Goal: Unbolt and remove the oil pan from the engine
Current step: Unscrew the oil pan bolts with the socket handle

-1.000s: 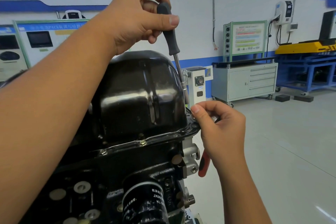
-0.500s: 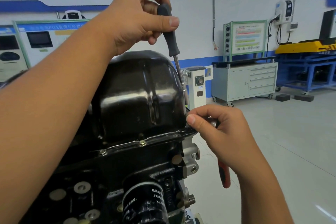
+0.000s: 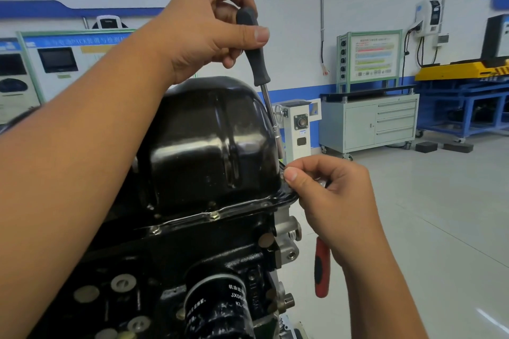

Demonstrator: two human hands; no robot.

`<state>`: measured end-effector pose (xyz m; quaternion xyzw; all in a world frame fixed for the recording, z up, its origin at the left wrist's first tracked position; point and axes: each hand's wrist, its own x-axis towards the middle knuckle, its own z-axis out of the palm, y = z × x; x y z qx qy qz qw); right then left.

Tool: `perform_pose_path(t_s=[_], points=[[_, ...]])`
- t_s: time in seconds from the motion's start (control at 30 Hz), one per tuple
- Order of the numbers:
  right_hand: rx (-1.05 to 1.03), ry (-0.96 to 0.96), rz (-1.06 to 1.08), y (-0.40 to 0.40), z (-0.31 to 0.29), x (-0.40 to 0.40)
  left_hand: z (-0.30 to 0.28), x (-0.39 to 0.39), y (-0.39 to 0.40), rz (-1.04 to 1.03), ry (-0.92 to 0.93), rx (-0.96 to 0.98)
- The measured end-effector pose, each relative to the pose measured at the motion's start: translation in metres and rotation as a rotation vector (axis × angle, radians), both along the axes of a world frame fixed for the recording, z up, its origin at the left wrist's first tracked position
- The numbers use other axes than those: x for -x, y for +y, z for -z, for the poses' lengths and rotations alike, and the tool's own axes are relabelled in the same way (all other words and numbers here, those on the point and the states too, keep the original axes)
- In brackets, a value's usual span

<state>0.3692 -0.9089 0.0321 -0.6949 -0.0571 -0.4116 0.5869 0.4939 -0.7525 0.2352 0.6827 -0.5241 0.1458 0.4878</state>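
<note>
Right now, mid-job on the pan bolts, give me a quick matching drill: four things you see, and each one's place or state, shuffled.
Things:
1. left hand
2. right hand
3. oil pan
4. oil filter

States:
A. black, flange bolts visible in the near edge
B. grips the black driver handle up top
C. pinches at the flange corner
D. printed canister low on the block

Pairs: 1-B, 2-C, 3-A, 4-D

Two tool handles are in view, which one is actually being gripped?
The black driver handle, upright beside the oil pan, gripped by the left hand. The red-and-black handle hangs below the right hand, nothing visibly around it.
</note>
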Motion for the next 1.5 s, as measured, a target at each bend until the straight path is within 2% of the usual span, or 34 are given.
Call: perform_pose_path(t_s=[0.17, 0.33, 0.57, 0.67, 0.77, 1.03, 1.3, 1.5], points=[[-0.053, -0.029, 0.156, 0.001, 0.002, -0.004, 0.0, 0.001, -0.001, -0.002, 0.001, 0.002], [-0.168, 0.003, 0.141, 0.002, 0.004, -0.007, 0.001, 0.002, -0.002, 0.01, 0.013, -0.011], [-0.767, 0.092, -0.335, -0.001, 0.003, -0.003, 0.003, 0.009, -0.003, 0.1, 0.031, -0.092], [-0.938, 0.13, -0.479, -0.003, 0.003, -0.001, 0.003, 0.012, -0.002, 0.131, 0.032, -0.115], [-1.036, 0.163, -0.512, -0.001, 0.006, 0.001, 0.003, 0.013, -0.002, 0.144, 0.036, -0.136], [-1.045, 0.208, -0.417, 0.005, 0.016, 0.014, 0.013, 0.016, -0.012, 0.075, 0.102, -0.118], [-1.074, 0.165, -0.466, 0.026, 0.017, 0.038, 0.031, 0.046, -0.005, 0.079, 0.147, -0.007], [-1.083, 0.144, -0.5, 0.067, 0.018, 0.064, 0.043, 0.09, 0.028, 0.045, 0.094, 0.03]])
